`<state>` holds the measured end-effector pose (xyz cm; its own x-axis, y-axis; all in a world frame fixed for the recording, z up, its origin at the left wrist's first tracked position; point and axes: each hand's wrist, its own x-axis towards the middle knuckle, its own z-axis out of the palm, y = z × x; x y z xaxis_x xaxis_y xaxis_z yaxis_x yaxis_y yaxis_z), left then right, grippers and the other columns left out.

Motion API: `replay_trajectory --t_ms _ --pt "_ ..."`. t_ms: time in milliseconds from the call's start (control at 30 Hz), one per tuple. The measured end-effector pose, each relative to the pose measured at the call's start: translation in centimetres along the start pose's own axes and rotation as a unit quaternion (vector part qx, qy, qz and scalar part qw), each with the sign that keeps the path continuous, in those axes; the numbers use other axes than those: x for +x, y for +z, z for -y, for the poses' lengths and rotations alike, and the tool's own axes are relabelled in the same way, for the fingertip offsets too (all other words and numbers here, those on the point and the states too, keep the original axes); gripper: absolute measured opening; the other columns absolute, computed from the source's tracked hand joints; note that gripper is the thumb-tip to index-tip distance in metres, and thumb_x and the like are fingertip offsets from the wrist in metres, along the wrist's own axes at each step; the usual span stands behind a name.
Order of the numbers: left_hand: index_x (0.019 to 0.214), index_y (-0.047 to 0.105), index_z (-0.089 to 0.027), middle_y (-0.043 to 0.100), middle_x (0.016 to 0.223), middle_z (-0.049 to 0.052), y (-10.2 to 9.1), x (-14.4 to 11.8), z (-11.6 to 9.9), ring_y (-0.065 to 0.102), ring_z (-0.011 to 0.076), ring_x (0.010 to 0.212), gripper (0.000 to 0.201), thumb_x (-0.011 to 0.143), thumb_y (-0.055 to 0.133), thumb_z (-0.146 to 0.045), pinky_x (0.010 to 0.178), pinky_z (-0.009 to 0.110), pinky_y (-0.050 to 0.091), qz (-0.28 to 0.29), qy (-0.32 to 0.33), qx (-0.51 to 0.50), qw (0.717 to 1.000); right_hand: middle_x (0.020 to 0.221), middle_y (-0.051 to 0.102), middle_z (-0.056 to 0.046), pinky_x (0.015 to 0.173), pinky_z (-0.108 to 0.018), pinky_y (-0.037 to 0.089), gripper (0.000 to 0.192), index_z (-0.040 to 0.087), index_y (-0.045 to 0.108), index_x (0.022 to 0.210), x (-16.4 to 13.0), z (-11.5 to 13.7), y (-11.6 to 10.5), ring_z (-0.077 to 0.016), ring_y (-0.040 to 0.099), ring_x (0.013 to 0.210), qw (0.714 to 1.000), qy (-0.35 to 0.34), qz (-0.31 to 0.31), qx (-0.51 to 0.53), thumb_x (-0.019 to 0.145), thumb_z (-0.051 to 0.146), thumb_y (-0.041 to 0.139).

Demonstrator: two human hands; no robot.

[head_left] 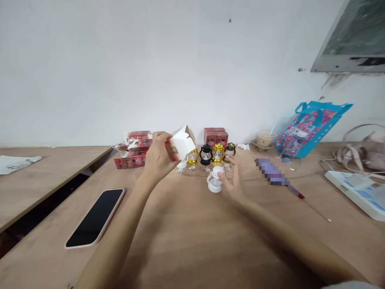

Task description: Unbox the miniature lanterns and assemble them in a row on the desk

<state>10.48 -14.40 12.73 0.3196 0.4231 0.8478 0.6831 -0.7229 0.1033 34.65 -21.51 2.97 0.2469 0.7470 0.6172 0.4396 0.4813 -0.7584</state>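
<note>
My left hand (159,154) is wrapped round a small red cardboard box (179,145), its white flaps open and tipped to the right. A white miniature lantern (214,184) with clear sides stands on the table in front of me. Just right of it is my right hand (234,182), fingers apart, the thumb tip at the lantern's upper edge; I cannot tell if they touch. Behind stand a black lantern (206,155), a gold lantern (217,154), a dark bronze lantern (230,151) and another gold lantern (192,157), partly hidden by the box.
Red boxes (130,159) are piled at the left, more red boxes (215,136) against the wall. A phone (95,218) lies front left. At the right are a drink cup (265,138), a blue floral bag (313,126), a screwdriver (296,192) and a power strip (357,192).
</note>
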Motion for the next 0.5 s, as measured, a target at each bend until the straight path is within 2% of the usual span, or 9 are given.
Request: replay_trajectory --t_ms 67,133,233,367,433,500 --pt "0.113 0.037 -0.018 0.049 0.11 0.011 0.3 0.7 -0.3 0.054 0.0267 0.099 0.061 0.061 0.069 -0.025 0.079 0.04 0.047 -0.021 -0.029 -0.013 0.999 0.138 0.037 -0.01 0.11 -0.052 0.022 0.049 0.025 0.044 0.123 1.3 2.7 -0.6 -0.0279 0.03 0.133 0.99 -0.106 -0.073 -0.061 0.078 0.034 0.061" --pt "0.113 0.038 -0.017 0.051 0.11 0.01 0.4 1.0 -0.7 0.055 0.0271 0.101 0.061 0.061 0.07 -0.024 0.084 0.042 0.046 -0.035 -0.068 -0.039 0.996 0.134 0.043 -0.008 0.107 -0.048 0.031 0.042 0.028 0.046 0.122 2.8 5.6 -0.7 -0.0254 0.036 0.13 0.986 -0.152 -0.05 -0.044 0.082 0.033 0.058" --pt "0.118 0.034 -0.018 0.05 0.117 0.012 0.6 0.7 -1.5 0.055 0.0275 0.106 0.068 0.063 0.072 -0.028 0.085 0.041 0.047 -0.073 -0.078 -0.07 0.992 0.133 0.045 -0.006 0.093 -0.041 0.048 0.048 0.032 0.043 0.126 4.5 9.3 0.4 -0.0235 0.048 0.121 0.994 -0.099 0.03 0.046 0.081 0.038 0.061" --pt "0.121 0.029 -0.021 0.049 0.123 0.014 1.4 -0.4 -3.1 0.055 0.0269 0.11 0.067 0.069 0.071 -0.029 0.086 0.041 0.047 -0.16 -0.074 -0.043 0.983 0.132 0.046 -0.01 0.078 -0.037 0.057 0.063 0.034 0.034 0.132 5.0 11.8 2.9 -0.0223 0.059 0.105 0.976 0.026 0.118 0.179 0.078 0.047 0.063" --pt "0.122 0.026 -0.022 0.047 0.125 0.015 1.9 -0.8 -3.7 0.054 0.0263 0.113 0.066 0.073 0.069 -0.03 0.089 0.042 0.047 -0.2 -0.079 -0.047 0.976 0.129 0.048 -0.01 0.077 -0.037 0.058 0.058 0.031 0.039 0.128 5.0 12.5 3.6 -0.0211 0.062 0.1 0.963 0.061 0.147 0.216 0.077 0.047 0.064" --pt "0.122 0.023 -0.022 0.043 0.128 0.016 2.1 -1.0 -4.1 0.052 0.0257 0.116 0.065 0.075 0.067 -0.031 0.091 0.044 0.046 -0.193 -0.063 -0.074 0.976 0.128 0.051 -0.009 0.079 -0.038 0.057 0.047 0.028 0.047 0.119 5.0 13.0 3.6 -0.0195 0.064 0.096 0.96 0.064 0.153 0.226 0.077 0.042 0.064"
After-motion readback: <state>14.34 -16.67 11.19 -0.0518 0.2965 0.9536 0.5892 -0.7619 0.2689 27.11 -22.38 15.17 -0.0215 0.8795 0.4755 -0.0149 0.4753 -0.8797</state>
